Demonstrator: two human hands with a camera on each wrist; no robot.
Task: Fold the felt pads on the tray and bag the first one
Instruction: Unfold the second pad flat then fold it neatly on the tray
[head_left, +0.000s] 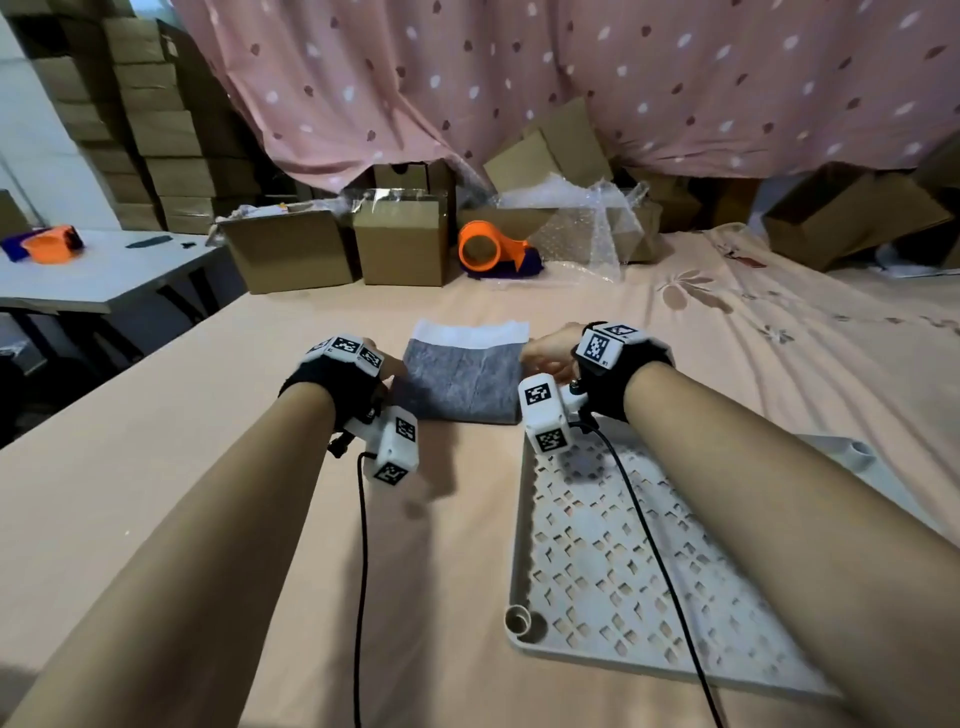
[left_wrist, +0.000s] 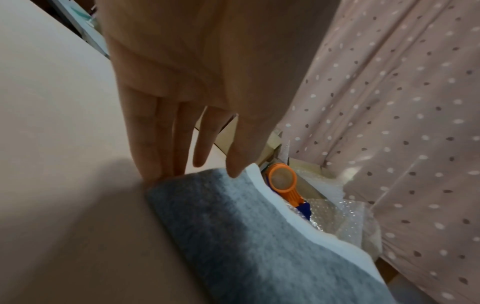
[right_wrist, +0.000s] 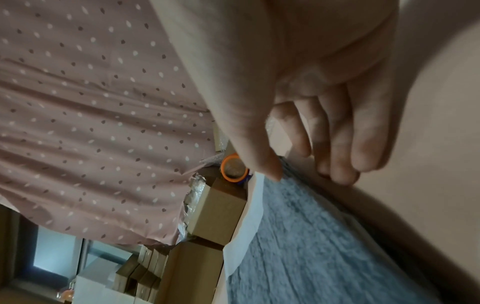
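Observation:
A folded grey felt pad (head_left: 462, 379) lies on the peach cloth just beyond the tray, with a white strip of bag (head_left: 470, 332) sticking out past its far edge. My left hand (head_left: 395, 374) is at the pad's left side; in the left wrist view its fingers (left_wrist: 155, 144) are straight against the pad's corner (left_wrist: 246, 236) and the thumb tip touches the top. My right hand (head_left: 540, 353) is at the pad's right far corner. There its thumb (right_wrist: 270, 168) presses on the pad (right_wrist: 324, 246) while the curled fingers sit beside the edge, pinching it. The white perforated tray (head_left: 597, 545) holds nothing.
An orange tape dispenser (head_left: 491, 249), cardboard boxes (head_left: 400, 244) and bubble wrap (head_left: 582, 228) line the far edge under a pink dotted curtain. A grey side table (head_left: 104, 270) stands at the left. Cables hang from both wrist cameras.

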